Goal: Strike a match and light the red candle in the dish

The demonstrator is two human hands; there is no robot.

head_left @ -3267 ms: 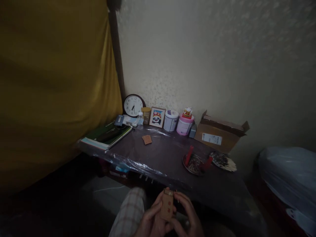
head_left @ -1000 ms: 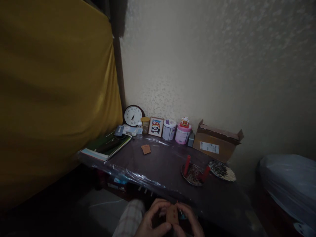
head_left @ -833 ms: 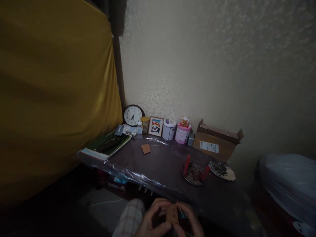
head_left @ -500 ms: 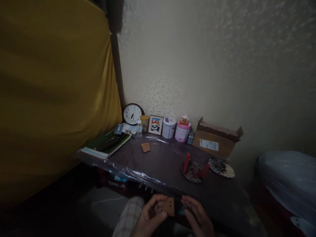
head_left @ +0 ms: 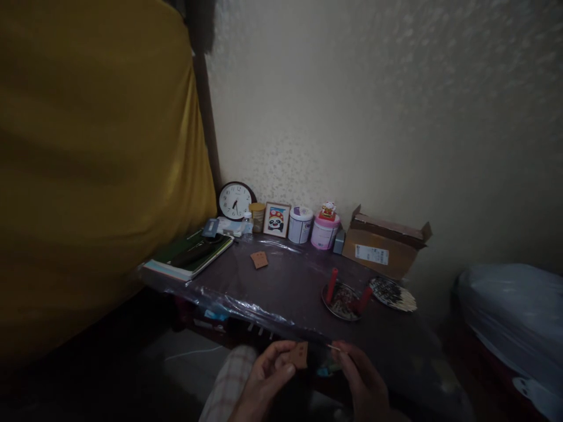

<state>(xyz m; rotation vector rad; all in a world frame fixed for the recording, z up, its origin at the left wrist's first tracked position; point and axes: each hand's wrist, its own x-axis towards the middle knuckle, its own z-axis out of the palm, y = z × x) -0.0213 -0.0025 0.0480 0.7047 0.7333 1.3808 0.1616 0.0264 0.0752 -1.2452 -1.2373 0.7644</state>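
Low in the head view, my left hand (head_left: 271, 372) pinches a small brown card (head_left: 299, 355) with dark spots between thumb and fingers. To its right, my right hand (head_left: 360, 372) is closed on a thin pale stick with a dark tip, which looks like a matchstick (head_left: 336, 347). The stick's tip points left toward the card, with a gap between them. More brown cards (head_left: 259, 259) lie on the table. Two red candles (head_left: 333, 285) stand on a round plate (head_left: 325, 302), one tilted. Beside it, another plate (head_left: 378, 305) bears a pile of dark-tipped pale sticks (head_left: 398, 296).
Plastic film covers the dark table (head_left: 281, 293). Along the wall stand a clock (head_left: 235, 201), a panda picture (head_left: 277, 220), two tins (head_left: 301, 225) and an opened cardboard box (head_left: 378, 246). Books (head_left: 189, 258) lie at left by a yellow curtain (head_left: 101, 176). A plastic-wrapped bundle (head_left: 514, 310) sits at right.
Both hands have risen slightly. The right hand has shifted a little to the right, widening its gap from the card, and the stick in it now shows more clearly.
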